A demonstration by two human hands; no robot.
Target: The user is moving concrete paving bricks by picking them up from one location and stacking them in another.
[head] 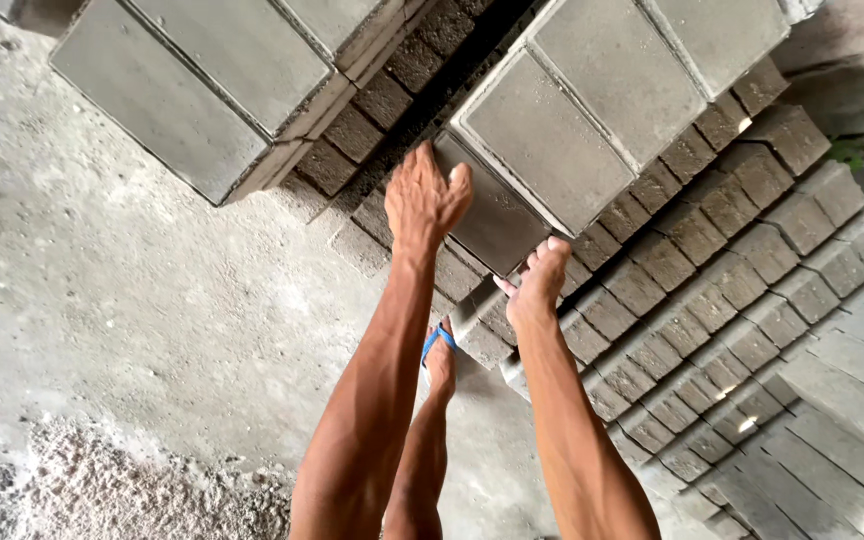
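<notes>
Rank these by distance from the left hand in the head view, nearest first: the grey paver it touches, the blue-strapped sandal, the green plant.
1. Grey paver: under the left hand, on the stack's edge.
2. Blue-strapped sandal: below, between the forearms.
3. Green plant: far at the right edge.

packages: none | labels: none | signs: none | screens: none

The left hand (426,200) covers one end of the grey block (492,215), and the right hand (537,285) covers its near corner. The two stacks (212,90) run off the top edge. The rows of blocks (752,330) run off the right side. The leg hides most of the foot (440,362)
</notes>
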